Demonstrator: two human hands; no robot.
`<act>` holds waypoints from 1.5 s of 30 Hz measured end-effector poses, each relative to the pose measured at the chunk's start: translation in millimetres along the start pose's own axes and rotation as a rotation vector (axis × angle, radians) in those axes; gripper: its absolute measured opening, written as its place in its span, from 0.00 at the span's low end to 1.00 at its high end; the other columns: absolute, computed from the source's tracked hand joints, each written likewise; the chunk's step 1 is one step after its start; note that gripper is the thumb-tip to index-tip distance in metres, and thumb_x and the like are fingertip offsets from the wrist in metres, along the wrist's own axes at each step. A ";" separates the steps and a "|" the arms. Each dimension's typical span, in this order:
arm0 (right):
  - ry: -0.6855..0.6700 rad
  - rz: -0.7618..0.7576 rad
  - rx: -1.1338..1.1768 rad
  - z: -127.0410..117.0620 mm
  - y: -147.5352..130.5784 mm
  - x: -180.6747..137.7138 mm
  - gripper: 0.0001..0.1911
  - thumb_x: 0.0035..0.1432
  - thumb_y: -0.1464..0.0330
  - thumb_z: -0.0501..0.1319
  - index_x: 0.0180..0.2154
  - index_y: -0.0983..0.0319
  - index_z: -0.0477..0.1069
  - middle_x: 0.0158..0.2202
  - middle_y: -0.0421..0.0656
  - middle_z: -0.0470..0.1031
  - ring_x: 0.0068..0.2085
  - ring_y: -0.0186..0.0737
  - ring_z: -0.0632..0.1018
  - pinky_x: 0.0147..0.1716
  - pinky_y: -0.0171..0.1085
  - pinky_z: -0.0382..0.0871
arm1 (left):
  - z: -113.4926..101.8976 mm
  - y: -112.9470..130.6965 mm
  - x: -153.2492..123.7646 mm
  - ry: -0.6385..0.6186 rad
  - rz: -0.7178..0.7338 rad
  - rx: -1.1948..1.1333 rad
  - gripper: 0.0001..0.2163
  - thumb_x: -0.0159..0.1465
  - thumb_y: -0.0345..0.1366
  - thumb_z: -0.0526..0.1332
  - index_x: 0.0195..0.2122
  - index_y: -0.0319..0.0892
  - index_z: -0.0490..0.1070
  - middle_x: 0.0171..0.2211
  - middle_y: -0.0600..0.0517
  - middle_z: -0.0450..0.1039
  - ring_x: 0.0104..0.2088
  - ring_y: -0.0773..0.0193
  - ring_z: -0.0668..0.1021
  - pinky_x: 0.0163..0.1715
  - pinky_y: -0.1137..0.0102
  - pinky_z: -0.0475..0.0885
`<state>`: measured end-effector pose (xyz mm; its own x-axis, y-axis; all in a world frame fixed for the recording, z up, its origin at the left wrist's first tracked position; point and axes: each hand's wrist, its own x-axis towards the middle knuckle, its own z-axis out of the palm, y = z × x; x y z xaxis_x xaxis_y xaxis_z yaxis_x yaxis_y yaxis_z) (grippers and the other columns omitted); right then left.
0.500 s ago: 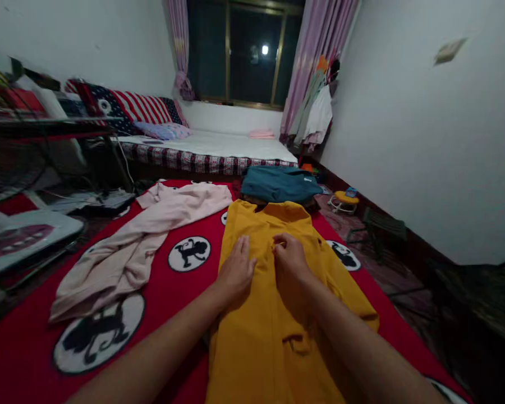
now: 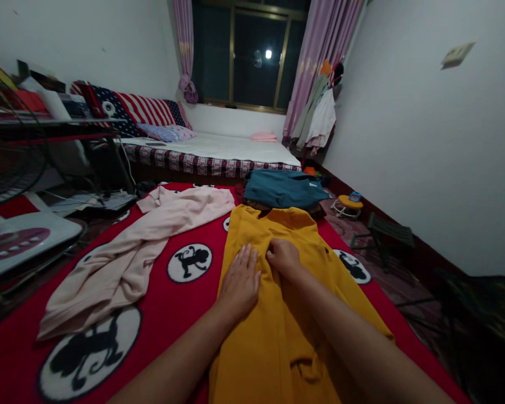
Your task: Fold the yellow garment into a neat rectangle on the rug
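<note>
A mustard-yellow shirt (image 2: 278, 336) lies spread flat on a red blanket (image 2: 172, 314) printed with black-and-white monkey circles. My left hand (image 2: 239, 280) rests palm down on the shirt's chest, fingers apart and flat. Right beside it, my right hand (image 2: 283, 255) pinches the shirt's fabric near the front placket, fingers curled closed on the cloth. The collar of the shirt points away from me.
A pale pink garment (image 2: 138, 252) lies crumpled to the left on the blanket. A folded teal garment (image 2: 281, 188) sits beyond the collar. A bed (image 2: 219, 148) stands under the window, a fan (image 2: 8, 151) at the left, a small stool (image 2: 382, 230) at the right.
Both hands have slid a little toward the collar and closer together. The view shifted slightly, so the shirt sits lower in the picture.
</note>
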<state>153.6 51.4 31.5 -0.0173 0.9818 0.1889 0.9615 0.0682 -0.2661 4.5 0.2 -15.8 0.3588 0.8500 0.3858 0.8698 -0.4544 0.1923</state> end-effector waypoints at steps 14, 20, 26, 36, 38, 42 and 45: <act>0.062 0.199 -0.146 -22.5 33.1 0.6 0.11 0.50 0.69 0.57 0.32 0.59 0.78 0.32 0.47 0.79 0.36 0.47 0.79 0.32 0.36 0.65 | -6.5 2.3 -0.1 -0.040 0.015 -0.040 0.23 0.67 0.35 0.52 0.64 0.46 0.56 0.67 0.41 0.49 0.66 0.50 0.54 0.62 0.55 0.56; 0.297 -0.362 0.106 -14.8 2.5 6.6 0.18 0.63 0.67 0.50 0.51 0.61 0.70 0.51 0.49 0.73 0.51 0.44 0.74 0.50 0.40 0.66 | -8.6 3.5 0.0 -0.069 0.011 -0.053 0.24 0.67 0.35 0.51 0.64 0.42 0.56 0.66 0.40 0.50 0.66 0.49 0.54 0.63 0.55 0.54; -0.133 -0.456 0.017 21.6 9.0 37.1 0.28 0.67 0.60 0.45 0.65 0.61 0.52 0.67 0.48 0.50 0.67 0.47 0.51 0.62 0.51 0.50 | -8.7 3.9 -0.9 -0.065 -0.003 -0.065 0.23 0.68 0.38 0.50 0.64 0.45 0.57 0.67 0.42 0.49 0.66 0.51 0.53 0.63 0.55 0.54; -0.314 -0.387 0.038 26.3 -12.1 76.1 0.26 0.68 0.56 0.41 0.65 0.52 0.50 0.69 0.40 0.43 0.68 0.52 0.46 0.61 0.63 0.42 | -2.5 4.4 0.6 -0.042 -0.010 -0.024 0.24 0.67 0.37 0.50 0.63 0.35 0.58 0.66 0.39 0.52 0.65 0.50 0.56 0.63 0.54 0.56; -0.314 -0.349 0.040 25.8 -14.8 76.3 0.26 0.68 0.57 0.42 0.65 0.52 0.50 0.69 0.41 0.42 0.68 0.52 0.46 0.61 0.63 0.42 | -2.6 3.9 -0.2 -0.029 0.003 -0.010 0.24 0.67 0.37 0.50 0.63 0.34 0.59 0.65 0.38 0.53 0.65 0.49 0.57 0.62 0.54 0.56; -0.295 -0.289 0.058 19.3 -13.2 59.5 0.29 0.67 0.56 0.45 0.66 0.57 0.48 0.69 0.47 0.41 0.68 0.52 0.46 0.62 0.61 0.42 | -3.7 3.2 -0.7 -0.014 0.016 0.008 0.25 0.67 0.39 0.49 0.63 0.33 0.58 0.65 0.39 0.55 0.65 0.50 0.57 0.63 0.55 0.55; -0.337 -0.363 0.182 -0.4 3.4 29.7 0.29 0.64 0.59 0.52 0.64 0.60 0.55 0.67 0.48 0.51 0.66 0.47 0.54 0.62 0.49 0.51 | -4.1 2.8 -0.9 -0.013 0.028 0.026 0.25 0.67 0.39 0.49 0.63 0.32 0.57 0.65 0.38 0.54 0.65 0.50 0.58 0.63 0.56 0.56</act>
<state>156.5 80.7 36.5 -0.4562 0.8898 -0.0070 0.8146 0.4145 -0.4057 5.2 -2.9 -11.9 0.3870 0.8405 0.3792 0.8680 -0.4709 0.1578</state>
